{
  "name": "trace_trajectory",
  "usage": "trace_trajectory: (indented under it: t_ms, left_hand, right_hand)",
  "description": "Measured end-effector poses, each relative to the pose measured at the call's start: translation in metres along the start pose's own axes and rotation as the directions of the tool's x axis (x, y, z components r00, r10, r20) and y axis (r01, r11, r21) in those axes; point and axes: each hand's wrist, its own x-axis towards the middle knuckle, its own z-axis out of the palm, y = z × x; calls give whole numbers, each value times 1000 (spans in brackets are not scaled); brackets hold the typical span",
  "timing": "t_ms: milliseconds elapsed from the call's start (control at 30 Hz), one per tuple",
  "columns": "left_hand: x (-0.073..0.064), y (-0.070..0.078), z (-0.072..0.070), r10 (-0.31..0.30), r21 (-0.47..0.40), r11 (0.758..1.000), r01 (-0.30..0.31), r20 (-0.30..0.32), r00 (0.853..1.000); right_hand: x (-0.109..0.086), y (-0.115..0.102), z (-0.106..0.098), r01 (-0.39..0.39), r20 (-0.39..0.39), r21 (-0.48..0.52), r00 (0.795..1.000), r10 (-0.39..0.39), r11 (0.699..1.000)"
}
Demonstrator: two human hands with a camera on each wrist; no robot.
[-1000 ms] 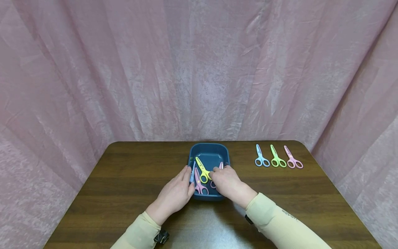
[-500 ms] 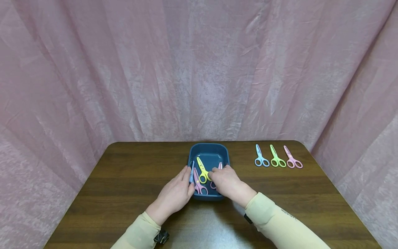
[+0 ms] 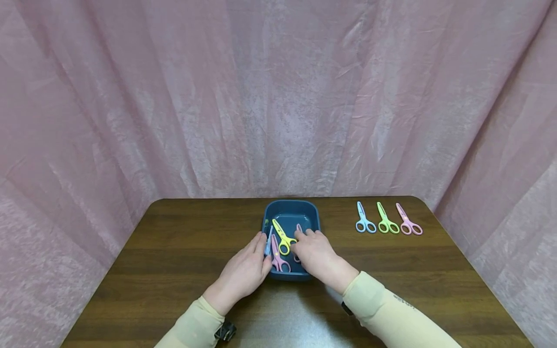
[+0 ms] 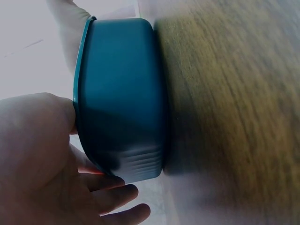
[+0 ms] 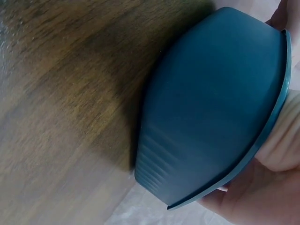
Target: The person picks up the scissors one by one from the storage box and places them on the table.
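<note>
A dark teal bin [image 3: 292,276] stands on the table between the hands. My left hand [image 3: 242,275] holds its left rim, the thumb at the rim and other fingertips along the outside in the left wrist view. Reaching over the right rim, my right hand [image 3: 316,255] grips purplish-pink scissors [image 3: 299,227] inside; its fingertips are mostly hidden. Yellow scissors [image 3: 283,237] lie mid-bin. Pink scissors [image 3: 276,251] rest to their left, handles towards me. Against the left wall, blue scissors [image 3: 269,240] stand on edge, partly behind my left hand.
At the table's back right lie blue scissors [image 3: 365,221], green scissors [image 3: 387,221] and pink scissors [image 3: 408,222] in a row, blades pointing away. A pink curtain [image 3: 278,96] hangs behind the brown wooden table [image 3: 196,227].
My right hand has shifted slightly left, and the purplish-pink scissors have moved left with it, away from the right wall. The yellow scissors have shifted a little. My left hand has stayed put.
</note>
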Motion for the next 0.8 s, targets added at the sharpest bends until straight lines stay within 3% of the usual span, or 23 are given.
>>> trace_trajectory:
  t_ms: [333, 800]
  left_hand:
    - [1, 0, 0, 2, 0, 1000, -2, -5, 1000]
    - [1, -1, 2, 6, 2, 1000, -5, -6, 1000]
  right_hand:
    - [2, -2, 1, -33, 64, -5, 997, 33, 999]
    - [-1, -4, -2, -24, 30, 27, 999, 23, 999]
